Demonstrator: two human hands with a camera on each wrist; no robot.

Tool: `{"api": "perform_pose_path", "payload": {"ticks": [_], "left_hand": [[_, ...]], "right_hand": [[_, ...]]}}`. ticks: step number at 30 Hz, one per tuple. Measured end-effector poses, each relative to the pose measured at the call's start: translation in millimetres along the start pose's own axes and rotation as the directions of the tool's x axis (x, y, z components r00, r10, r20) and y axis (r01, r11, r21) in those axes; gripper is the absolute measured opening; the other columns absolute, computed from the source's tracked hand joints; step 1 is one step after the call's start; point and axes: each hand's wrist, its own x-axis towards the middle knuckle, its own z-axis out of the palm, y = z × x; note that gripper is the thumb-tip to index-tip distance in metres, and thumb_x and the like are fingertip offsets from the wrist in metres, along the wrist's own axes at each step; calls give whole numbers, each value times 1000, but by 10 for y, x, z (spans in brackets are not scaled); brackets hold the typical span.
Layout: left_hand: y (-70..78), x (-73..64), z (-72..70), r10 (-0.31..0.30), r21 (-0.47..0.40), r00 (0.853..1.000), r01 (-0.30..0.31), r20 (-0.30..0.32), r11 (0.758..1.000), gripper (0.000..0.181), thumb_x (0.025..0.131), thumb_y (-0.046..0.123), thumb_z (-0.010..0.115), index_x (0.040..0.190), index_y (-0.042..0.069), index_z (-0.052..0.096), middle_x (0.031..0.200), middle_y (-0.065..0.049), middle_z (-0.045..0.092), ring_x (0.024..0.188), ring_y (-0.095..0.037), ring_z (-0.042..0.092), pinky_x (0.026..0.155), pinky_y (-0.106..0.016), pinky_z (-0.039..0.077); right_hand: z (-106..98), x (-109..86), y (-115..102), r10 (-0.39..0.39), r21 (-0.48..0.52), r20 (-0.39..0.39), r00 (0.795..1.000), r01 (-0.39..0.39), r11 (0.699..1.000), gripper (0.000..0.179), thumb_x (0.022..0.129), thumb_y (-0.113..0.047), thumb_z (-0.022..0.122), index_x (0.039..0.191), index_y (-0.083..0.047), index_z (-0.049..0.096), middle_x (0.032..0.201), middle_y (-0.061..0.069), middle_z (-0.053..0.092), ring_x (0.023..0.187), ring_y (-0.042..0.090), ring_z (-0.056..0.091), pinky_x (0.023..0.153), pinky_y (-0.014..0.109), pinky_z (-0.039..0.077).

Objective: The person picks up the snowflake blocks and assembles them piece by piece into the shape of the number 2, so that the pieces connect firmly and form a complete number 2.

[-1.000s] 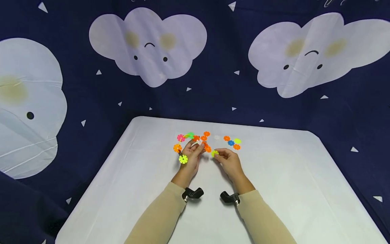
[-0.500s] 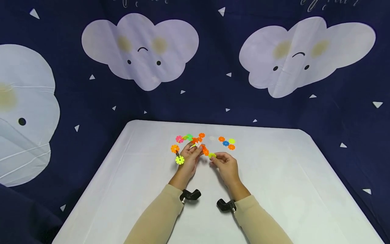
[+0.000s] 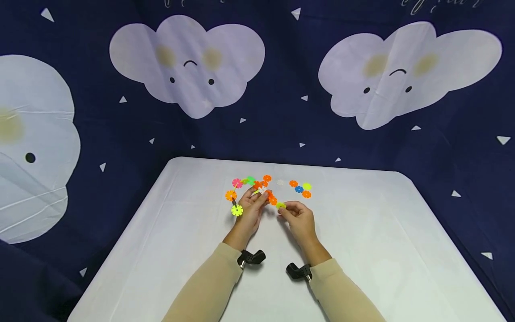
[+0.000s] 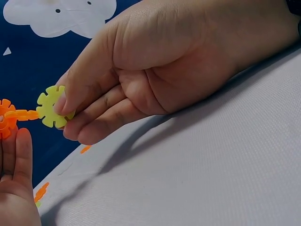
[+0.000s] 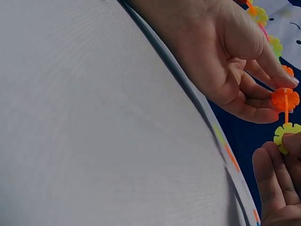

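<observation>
In the head view, my left hand holds a chain of notched plastic snowflake discs above the table. Its thumb and fingers pinch an orange disc. The chain curves left past a green disc and a pink disc to an orange-yellow disc. A yellow disc hangs at the end, over the left wrist. Facing it, my right hand pinches a yellow-green disc between thumb and fingers. This disc meets the edge of an orange disc seen edge-on.
Behind the right hand, a white disc, an orange disc, a blue disc and a yellow disc lie on the white table. A dark blue cloth with clouds stands behind it.
Over the first half second, the right hand brought the yellow-green disc left to the orange disc on the chain. Both hands then stay nearly still, and the head view shifts slightly.
</observation>
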Motion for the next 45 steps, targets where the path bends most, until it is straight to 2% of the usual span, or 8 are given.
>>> {"api": "perform_pose_path", "payload": {"ticks": [6,13,24,28,32,36,41,45], "left_hand": [[-17,6,-1,10,-15,1000,-10,-5,1000,24,100,-12,64,115,3,54,104,-16,74,94,-22,73,83,-32,61],[-25,-9,20,-3,-23,1000,3,7,1000,24,100,-15,63,115,3,54,104,-17,74,95,-22,73,83,-31,61],[-38,-19,15,45,118,999,-45,5,992,36,93,-19,68,118,-2,49,88,-10,75,76,-18,72,74,-33,63],[-21,-20,-2,15,182,998,-26,60,983,36,94,-17,68,123,-10,47,88,-8,75,76,-18,72,75,-32,63],[-32,-20,4,-29,219,996,10,84,976,39,95,-16,68,126,-14,45,87,-7,75,77,-17,72,76,-30,62],[-41,-25,28,-18,231,995,-5,99,973,38,95,-14,70,125,-8,48,88,-9,75,78,-19,73,79,-31,62],[-52,-10,19,25,217,998,-38,62,975,39,95,-12,71,125,-4,48,91,-12,76,78,-20,74,81,-34,62],[-58,-3,-4,38,197,999,-40,13,980,37,96,-12,71,125,-5,49,91,-12,75,80,-20,73,80,-34,62]], "right_hand": [[-10,4,11,21,0,-3,1000,-21,1000,15,93,11,75,107,14,70,95,28,73,78,33,75,71,37,64],[-27,18,38,18,-38,5,1000,-18,999,14,93,10,76,106,11,72,90,23,74,76,28,75,69,30,63],[-6,18,38,-3,-21,-11,1000,3,1000,11,93,11,75,104,13,73,91,28,74,78,36,75,72,38,64],[-35,10,9,-16,-47,1,1000,16,999,10,92,14,74,101,14,74,88,29,74,76,38,75,69,37,64],[-73,-15,-5,-26,-83,6,1000,27,996,8,91,14,75,99,13,75,85,26,74,73,39,74,66,35,64],[-67,-40,-11,-40,-86,-27,999,38,996,8,91,13,76,99,12,75,85,24,74,72,33,75,66,36,64],[-21,-25,3,-64,-63,-24,998,63,996,10,93,11,76,102,12,75,89,24,75,76,36,75,69,38,64],[-8,-2,28,-96,-147,10,995,96,984,12,95,2,77,105,8,76,91,21,76,77,41,73,66,35,63]]}}
